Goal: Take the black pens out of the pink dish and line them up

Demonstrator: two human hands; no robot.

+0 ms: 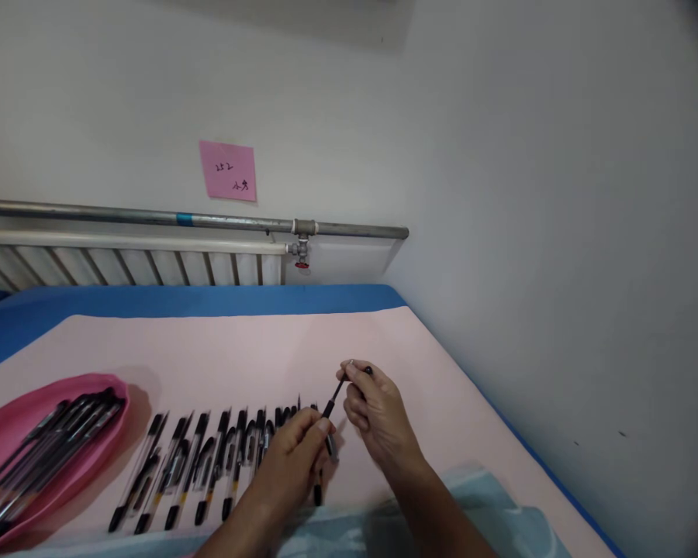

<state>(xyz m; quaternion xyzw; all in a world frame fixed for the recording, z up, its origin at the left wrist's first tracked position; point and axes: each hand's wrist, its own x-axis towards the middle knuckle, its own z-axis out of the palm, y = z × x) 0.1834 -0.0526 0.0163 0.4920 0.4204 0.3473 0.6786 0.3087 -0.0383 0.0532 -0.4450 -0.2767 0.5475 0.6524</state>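
Above the pink surface (221, 353), left fingers (312, 435) clasp a pen (329, 408), right fingers (361, 380) its thin end (340, 386).

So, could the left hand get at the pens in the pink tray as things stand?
Probably yes, though the left hand is busy gripping a pen part. The pens lie uncovered in the pink tray on that side, with only a low row of loose parts in between.

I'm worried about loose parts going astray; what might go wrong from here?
The slim black pen part reaching from the left hand to the right hand might slip, being so thin. The left hand, close beside the row of pens, might knock some out of line.
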